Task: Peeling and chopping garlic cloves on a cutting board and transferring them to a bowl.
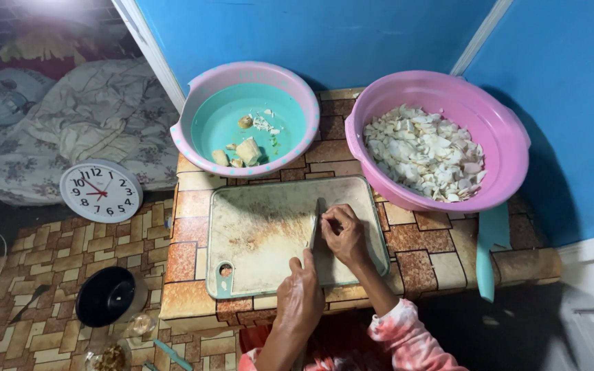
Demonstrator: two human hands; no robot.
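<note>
My left hand (pixel 300 297) grips the handle of a knife (pixel 314 232), whose blade lies over a worn pale cutting board (pixel 259 237). My right hand (pixel 344 233), in a pink patterned sleeve, has its fingers curled and pinched against the blade near its tip. Whether a small piece sits under those fingers is hidden. Behind the board stands a teal basin with a pink rim (pixel 242 67), with a few pale chunks (pixel 247 151) in it. To its right a pink basin (pixel 448 81) is filled with several white sliced pieces (pixel 424 151).
The board and basins rest on a low table covered in brown tile-pattern sheet (pixel 421 247), against a blue wall. A teal strip (pixel 493 240) hangs off its right edge. On the floor at left lie a white wall clock (pixel 101 191), a black bowl (pixel 106 295) and floral bedding (pixel 91 117).
</note>
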